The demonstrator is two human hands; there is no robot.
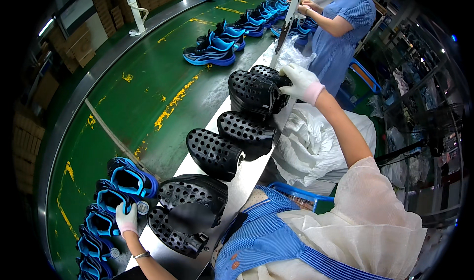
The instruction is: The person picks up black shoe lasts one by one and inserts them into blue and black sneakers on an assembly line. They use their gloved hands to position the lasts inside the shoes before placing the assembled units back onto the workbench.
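My left hand (127,220), in a white glove with a pink cuff, grips the heel edge of a black-and-blue sneaker (109,201) in the row at the lower left. At the far end of the narrow white ledge, my right hand (302,84), gloved alike, closes on a black perforated plastic shoe tree (269,73); its fingertips are partly hidden behind it. Beside that one lies another black shoe tree (252,91). Nearer along the ledge (242,188) are a pair of shoe trees (213,154) and several more close to me (190,193).
A green conveyor (148,97) curves past on the left, with blue sneakers (212,50) along its far part. A white perforated post (289,26) rises by the ledge. White plastic sheeting (316,142) lies right of it. Another person in blue (340,38) stands farther along.
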